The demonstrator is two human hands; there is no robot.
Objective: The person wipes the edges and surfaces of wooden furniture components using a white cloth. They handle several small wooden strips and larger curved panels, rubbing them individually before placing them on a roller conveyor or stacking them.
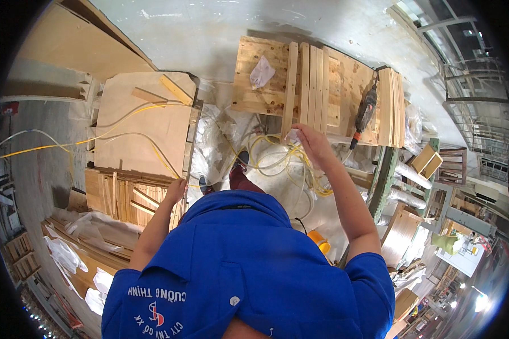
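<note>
The big flat board (144, 127) is on the left. Far right, a wooden bench (336, 127) holds long strips. Loops of yellow hose (324, 192) on the floor could trip a foot (242, 157). The long strip (290, 90) pokes past the bench's near edge; a bump might tip it. The power tool (366, 113), farther right, might fall if knocked.

The right hand (316, 148) seems to pinch a small white scrap (293, 134) by that strip's near end; loose fingers might drop it. The left hand (176, 191) is by the board's near right corner; I can't tell if it grips.

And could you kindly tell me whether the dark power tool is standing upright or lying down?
Lying down: the power tool rests lengthwise across the plywood panel, its orange-ringed end near the panel's edge.
</note>
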